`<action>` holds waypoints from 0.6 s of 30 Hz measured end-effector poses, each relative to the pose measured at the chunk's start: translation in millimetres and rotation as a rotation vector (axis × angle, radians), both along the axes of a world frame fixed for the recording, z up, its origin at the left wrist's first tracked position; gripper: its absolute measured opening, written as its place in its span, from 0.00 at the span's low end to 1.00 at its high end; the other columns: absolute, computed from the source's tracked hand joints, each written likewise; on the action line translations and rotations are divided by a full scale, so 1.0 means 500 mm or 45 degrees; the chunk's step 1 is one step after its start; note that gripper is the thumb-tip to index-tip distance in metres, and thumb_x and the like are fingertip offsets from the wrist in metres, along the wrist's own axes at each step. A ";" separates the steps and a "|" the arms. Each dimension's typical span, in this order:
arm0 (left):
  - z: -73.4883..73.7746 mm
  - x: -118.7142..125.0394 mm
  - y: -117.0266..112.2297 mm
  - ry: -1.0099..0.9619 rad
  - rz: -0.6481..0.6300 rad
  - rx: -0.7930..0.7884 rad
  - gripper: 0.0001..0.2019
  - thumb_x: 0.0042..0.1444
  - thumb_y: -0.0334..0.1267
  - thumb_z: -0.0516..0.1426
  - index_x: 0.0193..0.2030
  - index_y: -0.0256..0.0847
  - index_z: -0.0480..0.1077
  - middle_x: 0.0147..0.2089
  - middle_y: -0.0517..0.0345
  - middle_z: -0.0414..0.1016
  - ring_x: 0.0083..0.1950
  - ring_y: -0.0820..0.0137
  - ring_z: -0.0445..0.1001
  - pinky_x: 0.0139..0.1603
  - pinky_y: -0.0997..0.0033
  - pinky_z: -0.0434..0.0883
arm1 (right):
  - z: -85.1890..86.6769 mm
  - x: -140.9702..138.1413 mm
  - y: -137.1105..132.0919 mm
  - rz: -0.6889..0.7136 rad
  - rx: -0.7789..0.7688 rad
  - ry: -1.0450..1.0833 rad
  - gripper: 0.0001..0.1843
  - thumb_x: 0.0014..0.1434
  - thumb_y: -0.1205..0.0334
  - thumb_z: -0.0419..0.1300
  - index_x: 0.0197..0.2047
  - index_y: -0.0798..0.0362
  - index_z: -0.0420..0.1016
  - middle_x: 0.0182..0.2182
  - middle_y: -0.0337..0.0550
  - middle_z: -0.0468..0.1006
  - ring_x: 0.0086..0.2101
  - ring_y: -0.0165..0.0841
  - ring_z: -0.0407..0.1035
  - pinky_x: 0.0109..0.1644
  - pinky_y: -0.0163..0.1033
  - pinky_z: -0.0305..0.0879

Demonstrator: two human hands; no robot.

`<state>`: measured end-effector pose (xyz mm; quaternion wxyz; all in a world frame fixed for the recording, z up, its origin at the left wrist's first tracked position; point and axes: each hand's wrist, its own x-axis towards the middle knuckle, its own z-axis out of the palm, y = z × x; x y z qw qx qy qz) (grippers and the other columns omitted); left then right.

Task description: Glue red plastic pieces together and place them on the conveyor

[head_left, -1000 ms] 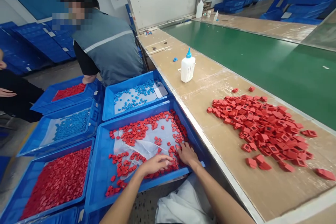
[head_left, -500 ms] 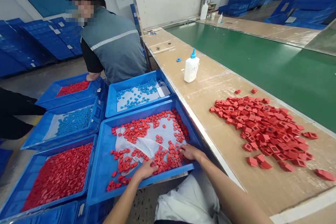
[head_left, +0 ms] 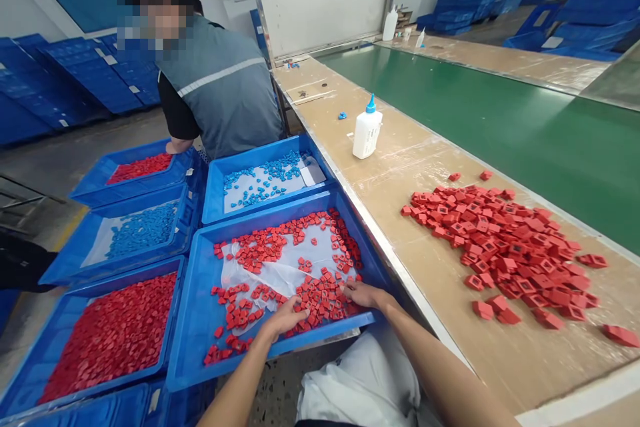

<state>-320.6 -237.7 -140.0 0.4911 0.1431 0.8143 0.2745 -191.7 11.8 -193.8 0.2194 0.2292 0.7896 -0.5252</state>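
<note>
Small red plastic pieces [head_left: 323, 297], house-like with square holes, lie bunched between my hands in the blue tray [head_left: 193, 320] in front of me. My left hand [head_left: 285, 317] is at the near left of this bunch, thumb and fingers apart, fingertips against the pieces. On the bunch's right side, near the tray wall, my right hand [head_left: 364, 294] has its fingers reaching into the pieces, partly bent and partly hidden. I see no piece gripped in either hand. More red pieces are scattered over a white sheet [head_left: 285, 273] in the tray.
Right of the tray is a worktable [head_left: 395, 180] with a heap of red pieces [head_left: 505, 247] and a white bottle [head_left: 367, 130]. Other trays hold blue pieces [head_left: 145, 230] and red pieces [head_left: 120, 333]. A co-worker [head_left: 225, 87] sits ahead, one hand at a far tray.
My left hand has shifted slightly up and right, its fingers spreading more. The red pieces between my hands sit closer together. At the far left, a person's dark-clothed leg has moved back out of view.
</note>
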 end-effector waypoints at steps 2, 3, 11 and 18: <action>-0.002 0.002 0.001 -0.018 0.020 0.023 0.18 0.61 0.44 0.59 0.55 0.39 0.68 0.54 0.50 0.73 0.51 0.60 0.73 0.54 0.50 0.71 | -0.005 -0.001 -0.003 -0.021 -0.044 -0.004 0.17 0.68 0.50 0.58 0.47 0.57 0.74 0.45 0.45 0.75 0.45 0.39 0.71 0.52 0.50 0.69; -0.003 0.003 0.001 -0.031 0.032 0.035 0.18 0.61 0.44 0.59 0.55 0.39 0.68 0.54 0.50 0.72 0.52 0.60 0.73 0.54 0.51 0.71 | -0.007 -0.002 -0.005 -0.036 -0.068 -0.007 0.16 0.68 0.51 0.58 0.47 0.57 0.74 0.44 0.45 0.75 0.44 0.39 0.72 0.51 0.50 0.69; -0.018 0.018 0.021 -0.263 0.185 0.117 0.16 0.62 0.45 0.57 0.52 0.38 0.70 0.51 0.51 0.74 0.49 0.62 0.74 0.50 0.54 0.73 | -0.004 -0.003 -0.016 -0.142 -0.327 -0.037 0.16 0.68 0.52 0.58 0.51 0.55 0.73 0.48 0.47 0.75 0.44 0.38 0.72 0.49 0.49 0.72; -0.027 0.014 0.039 -0.519 0.407 0.133 0.21 0.64 0.49 0.55 0.59 0.40 0.65 0.55 0.49 0.72 0.46 0.64 0.75 0.45 0.56 0.75 | -0.003 -0.008 -0.014 -0.195 -0.480 -0.088 0.18 0.69 0.50 0.56 0.51 0.56 0.73 0.48 0.47 0.76 0.46 0.39 0.72 0.52 0.51 0.70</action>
